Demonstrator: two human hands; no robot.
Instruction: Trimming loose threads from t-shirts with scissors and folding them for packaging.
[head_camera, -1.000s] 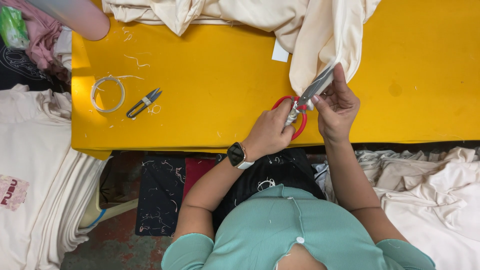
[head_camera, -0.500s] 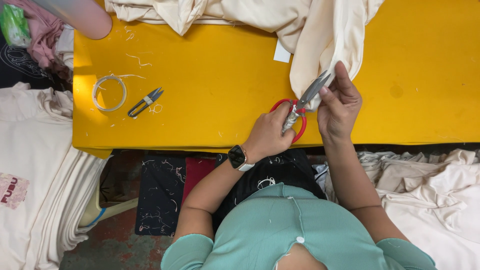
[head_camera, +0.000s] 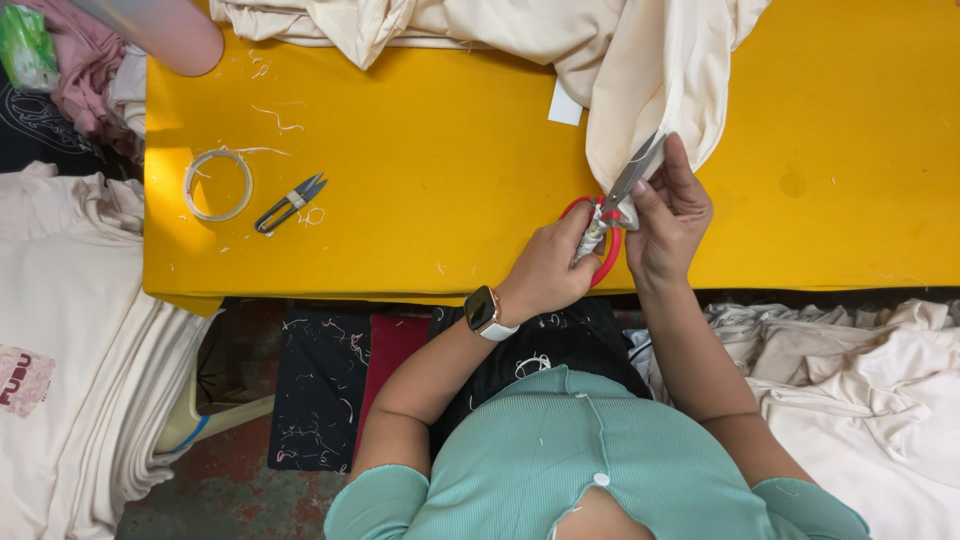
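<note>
Red-handled scissors (head_camera: 607, 215) clasped in left hand (head_camera: 548, 270), blades slanting up-right into cream cloth (head_camera: 655, 85), right hand (head_camera: 668, 215) pinching its fold just beside.

One yellow worktop (head_camera: 420, 150) carries two cutting tools — one pair of red-handled scissors (head_camera: 607, 215) at 3 o'clock of centre, one small thread snipper (head_camera: 290, 202) at 9 o'clock. One ring of tape (head_camera: 217, 185) lies just beside the snipper. One white label (head_camera: 564, 104) at 12 o'clock. Two hands — left hand (head_camera: 548, 268), right hand (head_camera: 668, 215) — and one wristwatch (head_camera: 484, 312).
</note>
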